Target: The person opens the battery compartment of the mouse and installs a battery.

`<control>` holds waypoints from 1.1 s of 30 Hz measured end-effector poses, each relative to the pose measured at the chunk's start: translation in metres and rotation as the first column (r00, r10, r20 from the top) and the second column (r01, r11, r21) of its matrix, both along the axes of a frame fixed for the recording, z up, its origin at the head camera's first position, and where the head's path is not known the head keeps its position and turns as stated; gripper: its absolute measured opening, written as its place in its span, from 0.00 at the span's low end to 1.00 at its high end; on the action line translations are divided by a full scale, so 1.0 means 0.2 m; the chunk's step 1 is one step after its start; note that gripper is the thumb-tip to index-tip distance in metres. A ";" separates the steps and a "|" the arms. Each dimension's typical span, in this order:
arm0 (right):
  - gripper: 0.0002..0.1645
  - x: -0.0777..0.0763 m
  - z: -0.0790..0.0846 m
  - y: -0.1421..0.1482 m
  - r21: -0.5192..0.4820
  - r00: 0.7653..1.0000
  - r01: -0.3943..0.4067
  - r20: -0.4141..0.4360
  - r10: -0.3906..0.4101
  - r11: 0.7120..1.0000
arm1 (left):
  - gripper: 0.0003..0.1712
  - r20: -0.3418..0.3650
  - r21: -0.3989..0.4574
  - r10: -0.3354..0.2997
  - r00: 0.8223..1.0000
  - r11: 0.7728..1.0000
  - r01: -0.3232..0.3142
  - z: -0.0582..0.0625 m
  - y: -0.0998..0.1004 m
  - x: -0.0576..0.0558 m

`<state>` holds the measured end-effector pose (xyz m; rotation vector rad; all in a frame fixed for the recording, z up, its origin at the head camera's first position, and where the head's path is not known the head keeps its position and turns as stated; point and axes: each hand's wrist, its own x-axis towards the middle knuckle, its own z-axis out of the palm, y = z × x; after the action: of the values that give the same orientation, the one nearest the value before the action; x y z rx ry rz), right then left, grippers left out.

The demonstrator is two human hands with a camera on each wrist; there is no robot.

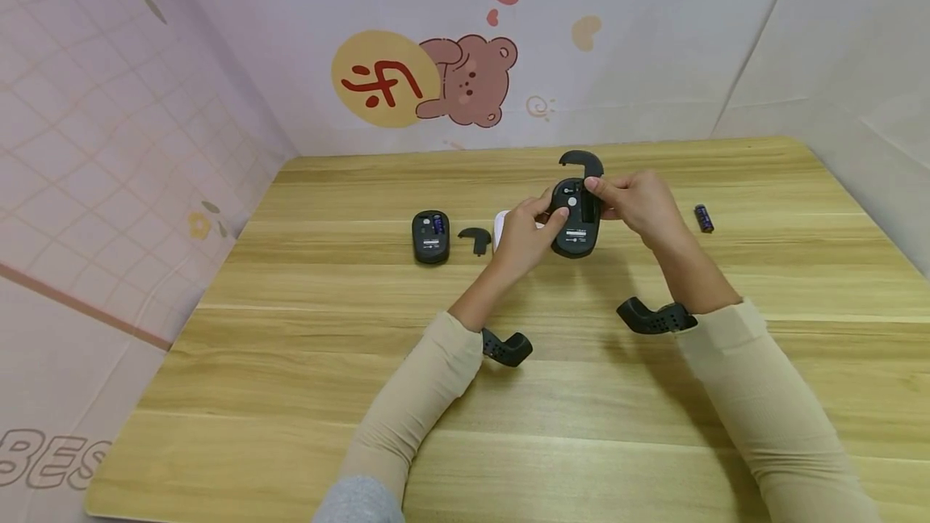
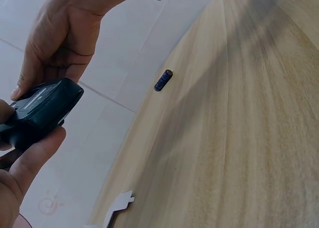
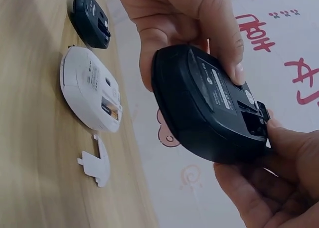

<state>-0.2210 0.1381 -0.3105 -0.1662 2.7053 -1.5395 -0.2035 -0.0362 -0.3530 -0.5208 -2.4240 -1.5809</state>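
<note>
A black computer mouse (image 1: 575, 232) is held up over the table with its underside showing and its battery slot (image 3: 253, 122) uncovered and dark inside. My left hand (image 1: 525, 234) grips it from the left, thumb pressed on the underside. At its far end my right hand (image 1: 643, 198) pinches a curved black battery cover (image 1: 581, 158), thumb on top, right at the slot. From the left wrist, the mouse (image 2: 50, 108) appears edge-on between both hands. A loose blue battery (image 1: 703, 218) lies on the table to the right.
Left on the wooden table (image 1: 327, 345) lies a second black mouse (image 1: 431, 238), underside up, with a blue battery inside. Beside it is another black cover (image 1: 476, 238). A white mouse (image 3: 87, 83) with its slot uncovered and its white cover (image 3: 97, 164) lie behind my left hand.
</note>
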 end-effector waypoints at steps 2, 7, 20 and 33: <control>0.33 0.00 0.00 0.00 -0.038 1.000 0.021 0.003 -0.021 0.999 | 0.22 0.006 0.002 -0.002 1.000 1.000 0.002 0.00 0.00 0.00; 0.30 0.00 -0.02 -0.01 -0.110 0.998 0.067 -0.013 -0.069 0.992 | 0.23 0.007 0.004 -0.009 1.000 1.000 0.009 0.00 0.00 0.00; 0.29 -0.01 -0.02 -0.05 -0.219 0.986 0.127 -0.079 -0.148 0.967 | 0.24 -0.003 -0.025 0.022 1.000 0.999 -0.022 0.03 0.02 0.00; 0.11 -0.01 -0.02 0.02 -0.551 0.988 0.095 -0.053 -0.148 0.829 | 0.24 -0.016 -0.035 0.044 0.999 0.998 -0.045 0.02 0.00 0.00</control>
<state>-0.2234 0.1428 -0.3141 -0.0729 2.2854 -2.3692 -0.2037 -0.0362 -0.3489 -0.4799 -2.4388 -1.5140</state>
